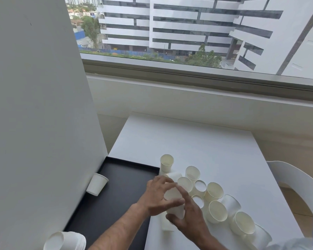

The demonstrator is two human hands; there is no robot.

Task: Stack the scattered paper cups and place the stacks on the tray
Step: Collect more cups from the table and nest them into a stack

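Observation:
Several white paper cups (214, 193) stand or lie scattered on the white table (197, 147), some upright, some upside down. A black tray (123, 177) lies at the table's left. One cup (97, 184) sits upside down on the tray's far left edge, and a stack of cups (65, 240) lies on its side at the tray's near corner. My left hand (159, 195) and my right hand (190, 219) both grip a short stack of cups (173, 204) just right of the tray. The fingers hide most of that stack.
A tall white panel (40, 105) rises right along the tray's left side. A white chair (296, 184) stands at the table's right. A window ledge (188, 82) runs behind the table.

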